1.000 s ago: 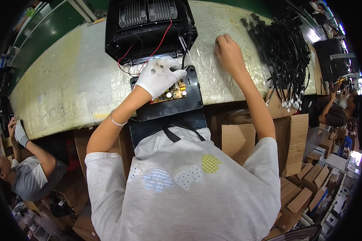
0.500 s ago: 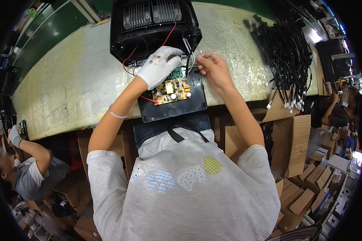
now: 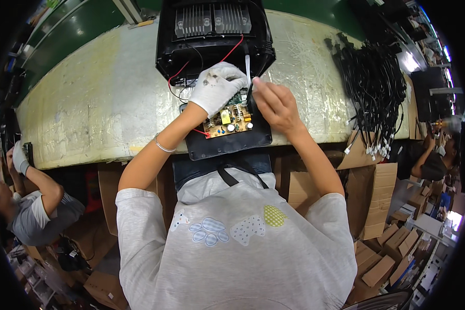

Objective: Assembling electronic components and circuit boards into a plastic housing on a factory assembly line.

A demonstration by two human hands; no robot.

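My left hand (image 3: 218, 89), in a white knit glove with dark smudges, reaches over the circuit board (image 3: 231, 122). Its fingertips are closed around a white flat cable (image 3: 248, 70) and a black cable beside it. Just to the right is my bare right hand (image 3: 278, 107), thumb and fingers pinched together near the same cables; motion blurs the fingertips, and what they hold is hidden. The yellow-brown board lies on a black plastic panel (image 3: 232, 146) at the table's near edge. Red and black wires lead to a black housing (image 3: 217, 49) with metal heat sinks.
A thick bundle of black cables (image 3: 372, 88) with white connectors hangs over the table's right edge. Thin white strips (image 3: 299, 49) lie scattered beyond my right hand. Cardboard (image 3: 381, 199) stands below the table. Another person (image 3: 44, 212) works at the far left, one more at the right.
The housing, panel and board appear shifted right and slightly down in the picture, along with the table. My right hand has turned and drawn closer to my left, near the cables.
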